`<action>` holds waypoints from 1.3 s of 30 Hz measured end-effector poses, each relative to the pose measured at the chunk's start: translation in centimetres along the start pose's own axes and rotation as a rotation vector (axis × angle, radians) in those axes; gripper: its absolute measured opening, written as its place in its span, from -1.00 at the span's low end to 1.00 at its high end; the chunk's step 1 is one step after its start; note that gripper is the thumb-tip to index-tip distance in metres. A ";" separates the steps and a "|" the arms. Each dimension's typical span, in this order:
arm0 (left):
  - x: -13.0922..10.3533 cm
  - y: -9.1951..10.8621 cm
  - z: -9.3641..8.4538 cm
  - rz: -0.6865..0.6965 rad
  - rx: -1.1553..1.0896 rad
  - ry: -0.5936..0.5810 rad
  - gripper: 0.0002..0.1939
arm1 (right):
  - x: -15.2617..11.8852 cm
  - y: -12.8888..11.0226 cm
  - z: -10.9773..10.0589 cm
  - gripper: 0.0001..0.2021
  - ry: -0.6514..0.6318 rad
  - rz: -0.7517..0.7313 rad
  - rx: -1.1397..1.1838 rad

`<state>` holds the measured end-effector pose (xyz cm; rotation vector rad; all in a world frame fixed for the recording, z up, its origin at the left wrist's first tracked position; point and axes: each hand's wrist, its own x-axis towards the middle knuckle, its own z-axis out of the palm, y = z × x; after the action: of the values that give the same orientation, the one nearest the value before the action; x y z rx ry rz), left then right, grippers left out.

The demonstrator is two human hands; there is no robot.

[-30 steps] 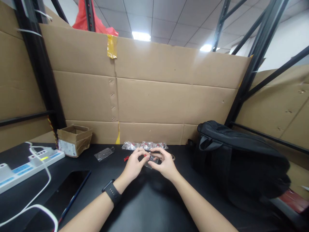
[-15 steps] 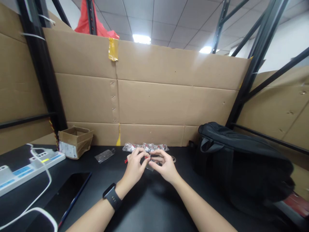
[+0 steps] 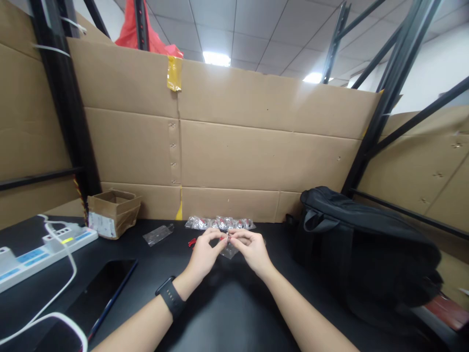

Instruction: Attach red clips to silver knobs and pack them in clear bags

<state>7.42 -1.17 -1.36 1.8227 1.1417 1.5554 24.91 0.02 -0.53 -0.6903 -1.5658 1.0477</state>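
My left hand [image 3: 206,250], with a dark watch [image 3: 170,297] on its wrist, is closed in a pinch near the middle of the black table [image 3: 227,313]. My right hand [image 3: 252,248] pinches close beside it, their fingertips nearly touching. Between them is a small object with some red, too small to make out. A clear plastic bag [image 3: 229,252] shows just below the fingertips. Several clear packets [image 3: 223,223] with red and silvery contents lie in a row behind the hands. A small red item [image 3: 192,242] rests left of my left hand.
An empty clear bag [image 3: 158,235] and an open cardboard box [image 3: 114,213] are at the left. A power strip [image 3: 47,254] with white cables and a dark tablet [image 3: 98,293] lie nearer. A black backpack [image 3: 366,254] fills the right side, before a cardboard wall [image 3: 234,156].
The fingers of both hands have shifted slightly and drawn closer together. More of the clear bag below them and of the red item on the left now shows.
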 end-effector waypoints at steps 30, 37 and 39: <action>0.8 -0.3 -2.0 0.113 0.585 -0.131 -0.83 | 0.4 -1.8 -2.3 -0.91 -0.084 -0.310 -0.693; 1.8 -3.5 -3.0 -0.108 0.715 -0.101 -0.77 | 1.4 0.7 -9.0 -0.80 -0.034 0.007 -1.073; 2.0 -3.8 -3.0 -0.141 0.764 -0.111 -0.76 | 1.3 1.5 -10.1 -0.69 -0.087 0.119 -1.110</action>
<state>3.47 2.04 -2.54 2.1733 1.9351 0.9751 34.17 4.51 -0.97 -1.4908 -2.1640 0.1874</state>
